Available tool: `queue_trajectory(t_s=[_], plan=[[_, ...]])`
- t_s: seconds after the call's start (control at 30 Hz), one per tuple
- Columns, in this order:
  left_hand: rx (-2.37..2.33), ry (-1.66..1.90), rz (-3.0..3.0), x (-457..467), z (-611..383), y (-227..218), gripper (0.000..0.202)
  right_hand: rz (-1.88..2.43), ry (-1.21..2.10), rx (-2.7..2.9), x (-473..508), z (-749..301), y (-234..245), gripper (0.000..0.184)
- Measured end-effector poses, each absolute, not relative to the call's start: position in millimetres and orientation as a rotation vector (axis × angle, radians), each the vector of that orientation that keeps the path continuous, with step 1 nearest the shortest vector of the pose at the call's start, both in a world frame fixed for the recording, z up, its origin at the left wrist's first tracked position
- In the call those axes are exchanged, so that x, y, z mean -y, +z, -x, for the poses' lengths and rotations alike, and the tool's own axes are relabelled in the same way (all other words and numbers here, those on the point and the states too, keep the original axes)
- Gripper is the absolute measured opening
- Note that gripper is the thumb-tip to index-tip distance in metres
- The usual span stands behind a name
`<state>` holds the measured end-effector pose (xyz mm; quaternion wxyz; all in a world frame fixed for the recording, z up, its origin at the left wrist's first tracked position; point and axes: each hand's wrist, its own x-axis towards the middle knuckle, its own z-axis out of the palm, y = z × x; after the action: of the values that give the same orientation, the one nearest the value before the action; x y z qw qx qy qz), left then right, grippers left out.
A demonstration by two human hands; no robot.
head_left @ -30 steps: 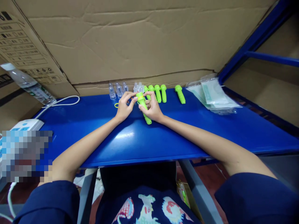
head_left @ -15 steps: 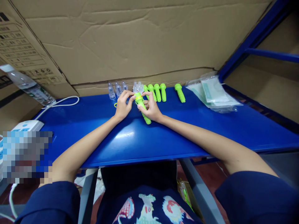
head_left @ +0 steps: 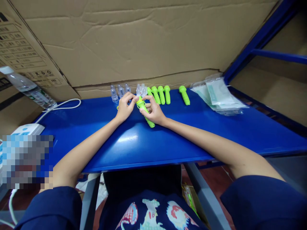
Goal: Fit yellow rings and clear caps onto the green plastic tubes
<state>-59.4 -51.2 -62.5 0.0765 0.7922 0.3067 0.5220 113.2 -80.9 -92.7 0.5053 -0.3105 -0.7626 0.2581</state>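
My right hand [head_left: 154, 111] wraps round a lime-green flashlight-shaped handle [head_left: 148, 118], tilted with its wide head away from me and its narrow end toward me. At the head sits a yellow piece [head_left: 140, 99], its exact shape too small to tell. The closed fingertips of my left hand [head_left: 126, 107] pinch at this yellow piece. Just behind my hands stand several clear plastic domed caps [head_left: 141, 90], with more clear caps [head_left: 114, 93] farther left. A small yellow ring [head_left: 117, 108] shows partly beside my left hand.
Several green handles [head_left: 161, 95] lie in a row behind my right hand; another green handle [head_left: 184, 95] lies farther right. Plastic bags [head_left: 218, 94] are at the blue table's right. On the left are a water bottle [head_left: 31, 89], a white cable [head_left: 68, 108] and a power strip [head_left: 28, 128].
Both hands and the head of the green handle have shifted slightly left. The yellow piece at the head now looks narrower at its top. My right hand keeps its hold.
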Motion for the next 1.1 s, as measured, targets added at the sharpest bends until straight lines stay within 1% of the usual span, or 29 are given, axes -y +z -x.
queue_trajectory(t_s=[0.27, 0.5, 0.7, 0.8, 0.87, 1.1], plan=[[-0.908, 1.559, -2.364, 53, 60, -64, 0.049, 0.744, 0.650, 1.841, 84, -112, -92, 0.037], [-0.912, 1.571, -2.347, 53, 58, -61, 0.050, 0.721, 0.616, 1.867, 84, -112, -91, 0.034], [-0.910, 1.560, -2.318, 52, 57, -67, 0.048, 0.755, 0.625, 1.849, 82, -112, -92, 0.034], [-0.910, 1.554, -2.217, 52, 55, -73, 0.042, 0.757, 0.705, 1.749, 78, -112, -94, 0.039], [-0.904, 1.554, -2.165, 53, 54, -76, 0.041, 0.741, 0.766, 1.678, 74, -113, -96, 0.042], [-0.971, 1.598, -2.222, 58, 51, -75, 0.033, 0.721, 0.859, 1.655, 73, -115, -96, 0.050]])
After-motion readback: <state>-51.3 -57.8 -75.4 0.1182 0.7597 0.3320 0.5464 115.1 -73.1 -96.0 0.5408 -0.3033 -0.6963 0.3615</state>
